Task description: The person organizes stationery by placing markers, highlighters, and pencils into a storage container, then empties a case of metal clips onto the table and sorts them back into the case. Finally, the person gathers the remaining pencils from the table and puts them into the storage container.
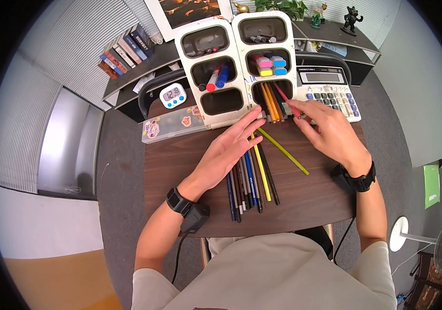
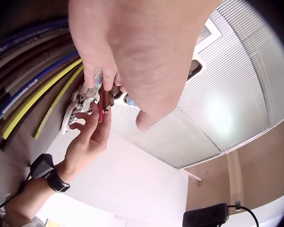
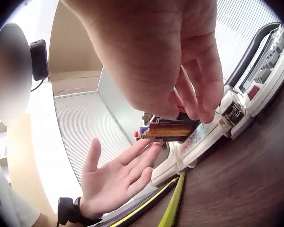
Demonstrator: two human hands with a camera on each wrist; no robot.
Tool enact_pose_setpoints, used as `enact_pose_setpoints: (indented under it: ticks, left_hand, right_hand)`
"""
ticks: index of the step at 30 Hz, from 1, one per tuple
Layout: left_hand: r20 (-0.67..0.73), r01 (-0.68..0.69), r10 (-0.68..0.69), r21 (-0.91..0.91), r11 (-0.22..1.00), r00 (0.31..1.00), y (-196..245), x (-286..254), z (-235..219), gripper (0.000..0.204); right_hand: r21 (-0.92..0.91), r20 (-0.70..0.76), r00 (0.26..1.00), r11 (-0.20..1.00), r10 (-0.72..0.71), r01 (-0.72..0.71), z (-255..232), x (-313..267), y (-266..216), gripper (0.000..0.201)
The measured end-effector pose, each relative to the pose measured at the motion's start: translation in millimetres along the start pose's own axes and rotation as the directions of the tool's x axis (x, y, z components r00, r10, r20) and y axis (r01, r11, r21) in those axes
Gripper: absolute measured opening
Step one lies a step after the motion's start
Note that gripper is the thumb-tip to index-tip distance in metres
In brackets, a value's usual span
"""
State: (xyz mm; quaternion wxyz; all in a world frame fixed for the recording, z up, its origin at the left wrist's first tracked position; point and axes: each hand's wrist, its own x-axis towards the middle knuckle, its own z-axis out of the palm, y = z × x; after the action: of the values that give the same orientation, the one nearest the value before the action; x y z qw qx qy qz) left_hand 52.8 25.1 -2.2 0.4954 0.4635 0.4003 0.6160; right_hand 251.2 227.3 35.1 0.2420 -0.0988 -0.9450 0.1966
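Observation:
The right hand (image 1: 329, 126) pinches a red pencil (image 1: 283, 94) that slants into the lower right compartment of the white organizer (image 1: 240, 58). Orange, yellow and dark pencils (image 1: 271, 103) lie in that compartment with their ends sticking out. With fingers extended, the left hand (image 1: 226, 155) is beside those ends, palm towards them; whether it touches them is unclear. Below it a row of pencils (image 1: 252, 181), blue, grey, black and yellow, lies on the table (image 1: 179, 175). A yellow-green pencil (image 1: 285, 151) lies apart at an angle. In the right wrist view, the bundle (image 3: 168, 128) shows between both hands.
A calculator (image 1: 329, 93) stands right of the organizer. To its left are a digital timer (image 1: 173, 96) and a translucent pencil case (image 1: 172, 125). Markers (image 1: 215, 78) and highlighters (image 1: 271, 65) fill other compartments. Books (image 1: 126, 50) stand on a shelf behind.

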Motion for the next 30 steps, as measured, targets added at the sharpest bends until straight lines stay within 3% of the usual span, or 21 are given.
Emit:
enact_pose_setpoints:
  ticks: [9, 16, 18, 30]
  left_hand:
    - [-0.013, -0.013, 0.013, -0.009, 1.000, 1.000, -3.0, 0.0, -0.2, 0.089]
    - [-0.008, -0.016, 0.016, -0.022, 1.000, 1.000, -2.4, -0.2, 0.5, 0.090]
    - [-0.005, -0.009, 0.009, -0.028, 1.000, 1.000, -2.9, 0.0, 0.1, 0.091]
    - [-0.005, -0.005, 0.005, -0.016, 1.000, 1.000, -2.0, 0.0, -0.5, 0.090]
  right_hand:
    - [0.091, 0.108, 0.993, 0.994, 0.051, -0.061, 2.1, -2.0, -1.8, 0.047]
    - [0.047, 0.070, 0.997, 0.999, -0.023, 0.020, 5.1, -2.7, 1.2, 0.048]
    - [0.070, 0.111, 0.993, 0.997, 0.030, -0.038, 2.9, -2.6, -1.9, 0.048]
    - [0.085, 0.117, 0.992, 0.995, 0.043, -0.053, 2.3, -1.7, -1.0, 0.053]
